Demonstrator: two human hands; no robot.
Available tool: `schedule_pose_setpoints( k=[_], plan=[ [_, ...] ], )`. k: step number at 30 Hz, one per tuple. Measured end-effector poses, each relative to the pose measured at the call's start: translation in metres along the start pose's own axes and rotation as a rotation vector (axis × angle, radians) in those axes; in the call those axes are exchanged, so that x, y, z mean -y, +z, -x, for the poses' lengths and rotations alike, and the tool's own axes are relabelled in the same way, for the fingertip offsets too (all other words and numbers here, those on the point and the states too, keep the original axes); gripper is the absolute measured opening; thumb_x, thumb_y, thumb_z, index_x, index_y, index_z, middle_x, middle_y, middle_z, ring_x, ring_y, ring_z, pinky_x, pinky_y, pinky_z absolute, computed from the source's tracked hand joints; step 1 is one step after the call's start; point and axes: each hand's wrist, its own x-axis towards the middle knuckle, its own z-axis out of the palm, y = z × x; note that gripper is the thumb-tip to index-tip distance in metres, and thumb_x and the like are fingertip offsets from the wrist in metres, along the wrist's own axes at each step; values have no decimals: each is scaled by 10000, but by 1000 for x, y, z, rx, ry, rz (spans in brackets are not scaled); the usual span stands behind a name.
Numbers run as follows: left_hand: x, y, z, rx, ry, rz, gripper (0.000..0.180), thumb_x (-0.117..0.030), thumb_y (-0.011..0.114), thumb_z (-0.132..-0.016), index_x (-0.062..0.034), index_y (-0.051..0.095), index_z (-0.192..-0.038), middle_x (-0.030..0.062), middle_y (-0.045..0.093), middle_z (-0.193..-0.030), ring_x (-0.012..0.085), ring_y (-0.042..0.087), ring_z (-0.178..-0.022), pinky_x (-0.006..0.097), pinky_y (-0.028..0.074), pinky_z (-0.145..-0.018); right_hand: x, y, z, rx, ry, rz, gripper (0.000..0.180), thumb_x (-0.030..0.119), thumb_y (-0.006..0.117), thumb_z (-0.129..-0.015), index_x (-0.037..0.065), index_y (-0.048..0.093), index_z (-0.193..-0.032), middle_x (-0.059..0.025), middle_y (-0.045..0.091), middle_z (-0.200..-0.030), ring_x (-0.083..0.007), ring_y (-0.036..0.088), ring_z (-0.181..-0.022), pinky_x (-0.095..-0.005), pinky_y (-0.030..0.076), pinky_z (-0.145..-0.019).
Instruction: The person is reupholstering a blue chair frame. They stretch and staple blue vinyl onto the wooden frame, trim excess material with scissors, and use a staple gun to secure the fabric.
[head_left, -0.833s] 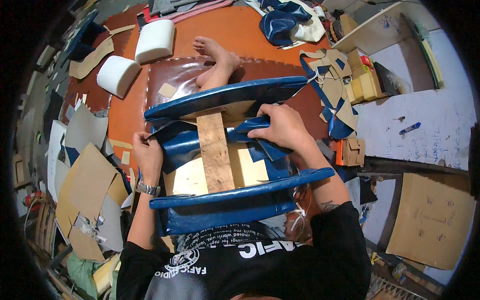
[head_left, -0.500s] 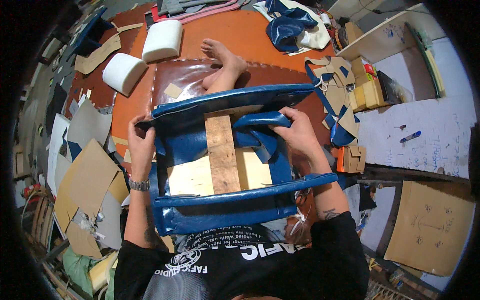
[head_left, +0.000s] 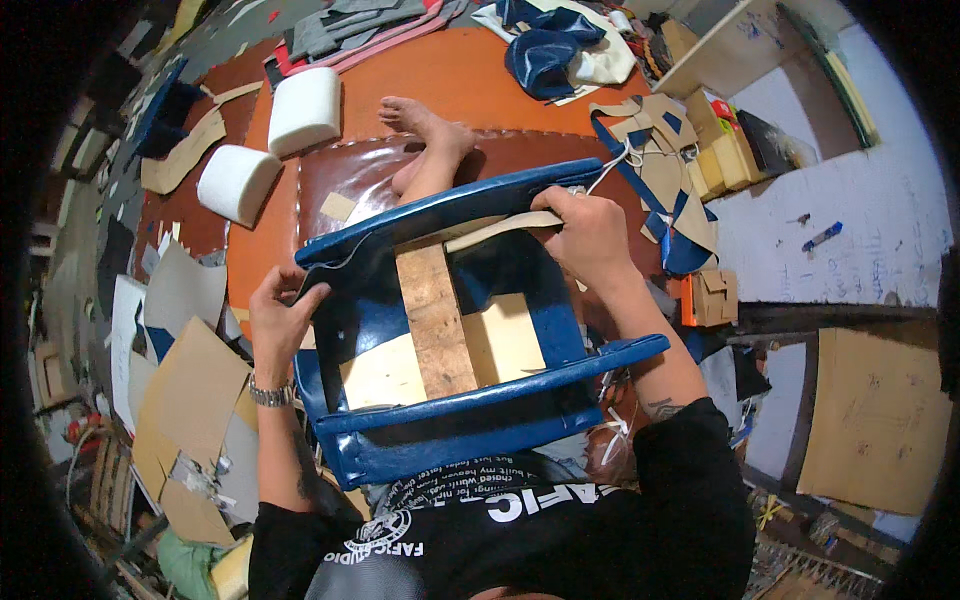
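Note:
A blue leather-covered frame (head_left: 500, 388) rests across my lap, tilted a little. A bare wooden slat (head_left: 436, 320) crosses its middle, above a pale wooden panel (head_left: 385, 372). At the far left corner my left hand (head_left: 285, 312) is closed on the edge of a loose leather flap, thumb on the inner side. My right hand (head_left: 592, 235) is closed on the same far flap, near the right end of the far rail (head_left: 450, 205). Between slat and right hand, the flap's beige backing (head_left: 500, 231) shows as a strip. The fingertips of my right hand are partly hidden.
Two white foam blocks (head_left: 305, 110) lie on the orange-brown leather sheet (head_left: 460, 75), near my bare foot (head_left: 425, 125). Cardboard pieces (head_left: 195, 395) are heaped at left. Blue-and-tan scraps (head_left: 665, 165) and a small box (head_left: 714, 297) lie at right, beside a white board (head_left: 830, 270).
My right hand has drawn the crumpled flap up toward the far rail, and its beige backing now shows. The frame has tilted slightly. My left hand stays at the far left corner.

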Motion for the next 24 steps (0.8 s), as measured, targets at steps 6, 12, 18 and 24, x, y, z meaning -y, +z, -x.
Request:
schedule_pose_setpoints(
  k=[6,12,18,24],
  plan=[
    [-14,-1,-2,-88,176,-159,140,-38,846,-868,2,725,-925,90,741,-892,216,706,-854,344,545,-789,3,23,8,-324,32,-193,239,218,899,-829,78,769,-973,-111,770,-886,-295,757,-791,-384,593,-695],
    [-42,4,-13,-105,337,-534,334,-156,902,-836,-36,724,-1092,143,699,-1228,314,652,-1158,413,535,-987,2,40,6,-499,-217,-178,188,154,888,-793,113,773,-936,-61,735,-881,-277,715,-794,-393,579,-696],
    [-106,54,-35,136,574,-488,877,-372,964,-734,-71,564,-1453,174,653,-1364,384,597,-1290,475,483,-1101,-5,51,7,-588,-238,-159,241,161,904,-771,137,776,-973,-41,729,-856,-258,683,-740,-380,549,-654],
    [-142,113,-60,339,388,-673,812,-401,934,-737,-123,588,-1417,167,715,-1262,361,697,-1154,473,564,-935,-4,60,28,-536,10,-260,316,301,932,-797,116,738,-964,-82,756,-900,-294,728,-801,-407,577,-700]
  ],
)
